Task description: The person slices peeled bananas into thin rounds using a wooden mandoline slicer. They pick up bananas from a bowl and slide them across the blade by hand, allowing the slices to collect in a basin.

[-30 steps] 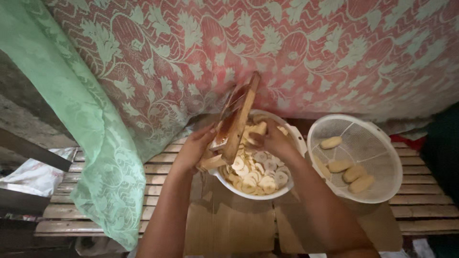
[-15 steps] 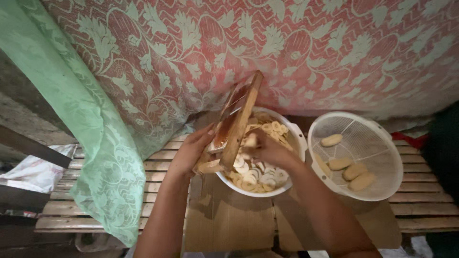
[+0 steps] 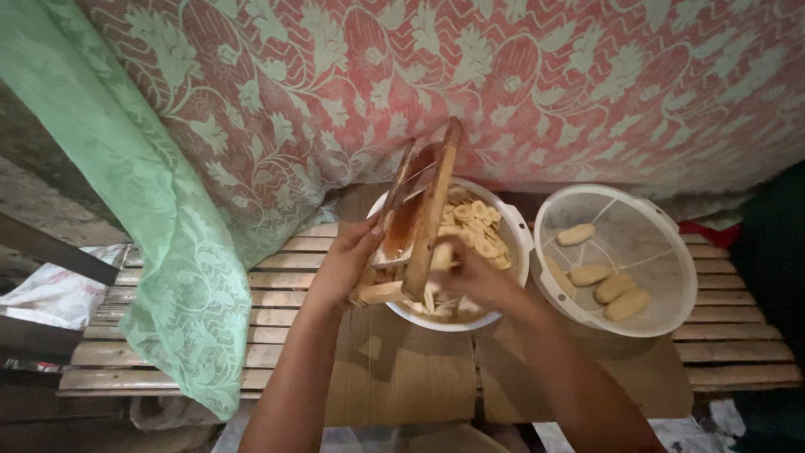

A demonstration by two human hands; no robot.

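A wooden slicer board (image 3: 423,214) leans tilted over a white bowl (image 3: 518,243) full of pale round slices (image 3: 474,225). My left hand (image 3: 348,267) grips the slicer's lower left end. My right hand (image 3: 474,281) presses a peeled pale piece (image 3: 442,254) against the slicer's lower part, over the bowl. To the right stands a white mesh colander (image 3: 662,252) holding several whole peeled pieces (image 3: 602,283).
Bowl and colander rest on a slatted wooden bench (image 3: 251,289) with brown cardboard (image 3: 394,369) under the bowl. A red patterned cloth (image 3: 545,75) hangs behind, a green lace cloth (image 3: 168,252) drapes at left. White plastic (image 3: 50,294) lies far left.
My right hand has slid the peeled piece down the slicer toward its lower end. The left hand and slicer stay put.
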